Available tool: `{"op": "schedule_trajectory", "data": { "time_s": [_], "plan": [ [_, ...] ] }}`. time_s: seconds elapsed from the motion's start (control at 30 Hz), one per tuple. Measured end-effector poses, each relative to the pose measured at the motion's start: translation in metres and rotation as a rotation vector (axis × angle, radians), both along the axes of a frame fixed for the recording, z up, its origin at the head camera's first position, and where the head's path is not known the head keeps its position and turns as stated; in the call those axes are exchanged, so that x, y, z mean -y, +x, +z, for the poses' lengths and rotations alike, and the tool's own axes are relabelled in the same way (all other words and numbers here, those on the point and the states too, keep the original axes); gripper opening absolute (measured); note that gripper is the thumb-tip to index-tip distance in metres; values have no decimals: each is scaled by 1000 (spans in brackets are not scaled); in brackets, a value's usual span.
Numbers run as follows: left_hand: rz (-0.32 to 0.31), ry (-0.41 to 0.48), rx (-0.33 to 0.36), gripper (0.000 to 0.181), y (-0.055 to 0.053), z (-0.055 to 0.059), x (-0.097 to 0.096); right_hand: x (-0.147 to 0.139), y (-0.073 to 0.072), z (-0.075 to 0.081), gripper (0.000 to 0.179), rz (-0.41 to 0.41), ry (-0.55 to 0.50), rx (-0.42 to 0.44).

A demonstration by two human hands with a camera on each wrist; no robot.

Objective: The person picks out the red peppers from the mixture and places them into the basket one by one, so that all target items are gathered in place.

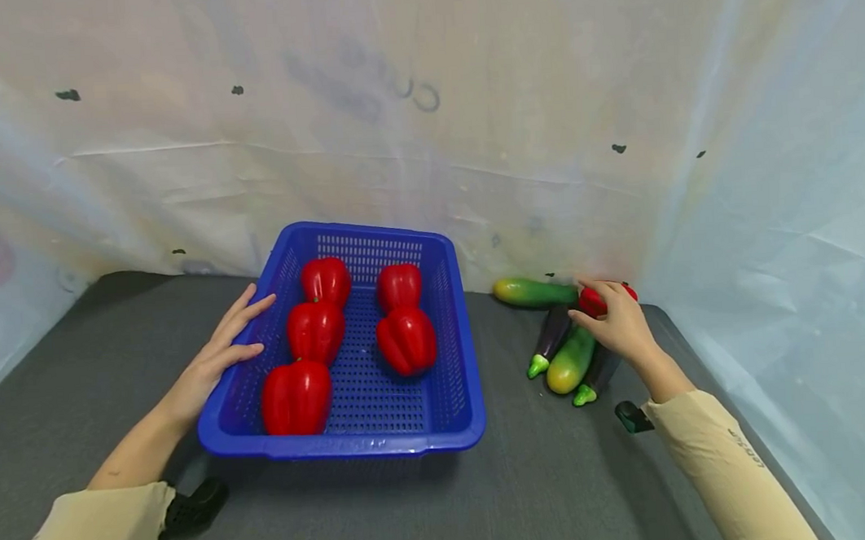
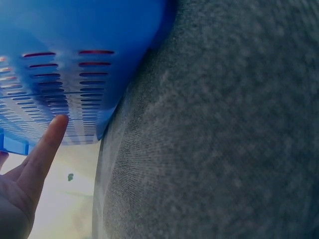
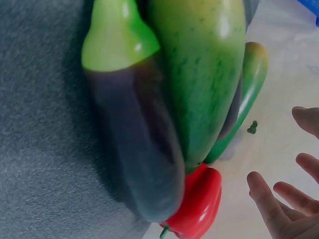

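A blue plastic basket (image 1: 441,442) holds several red bell peppers (image 1: 296,398). My left hand (image 1: 213,359) rests at its left side, fingers extended over the rim; in the left wrist view, one straight finger (image 2: 48,144) lies along the slotted outer wall. At the right, my right hand (image 1: 621,317) reaches over a pile of vegetables, fingers spread and apart in the right wrist view. Nearest to it is a red bell pepper (image 3: 197,206), partly covered by the hand in the head view. Beside that pepper lie two dark eggplants (image 3: 134,134) and two green-yellow cucumber-like vegetables (image 3: 204,74).
The dark grey table (image 1: 532,493) meets a pale plastic sheet (image 1: 532,199) at the back and sides. A right table edge runs close to the vegetable pile. Dark straps sit near both sleeves.
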State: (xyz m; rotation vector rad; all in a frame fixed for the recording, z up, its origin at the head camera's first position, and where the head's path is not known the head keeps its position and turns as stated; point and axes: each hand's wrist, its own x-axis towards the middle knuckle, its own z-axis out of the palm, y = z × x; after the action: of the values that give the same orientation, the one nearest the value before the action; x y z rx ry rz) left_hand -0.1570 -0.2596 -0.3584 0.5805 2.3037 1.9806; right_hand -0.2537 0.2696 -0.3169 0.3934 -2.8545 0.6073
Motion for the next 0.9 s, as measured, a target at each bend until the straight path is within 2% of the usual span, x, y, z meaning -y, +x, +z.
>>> {"op": "schedule_trajectory", "data": {
  "time_s": [0.47,0.9],
  "plan": [
    [3,3,10,54,1,0,0,-11,-6,-7,58,-48,11,10],
    [11,-4,11,54,2,2,0,-23,-21,-17,60,-161,21,112]
  ]
}}
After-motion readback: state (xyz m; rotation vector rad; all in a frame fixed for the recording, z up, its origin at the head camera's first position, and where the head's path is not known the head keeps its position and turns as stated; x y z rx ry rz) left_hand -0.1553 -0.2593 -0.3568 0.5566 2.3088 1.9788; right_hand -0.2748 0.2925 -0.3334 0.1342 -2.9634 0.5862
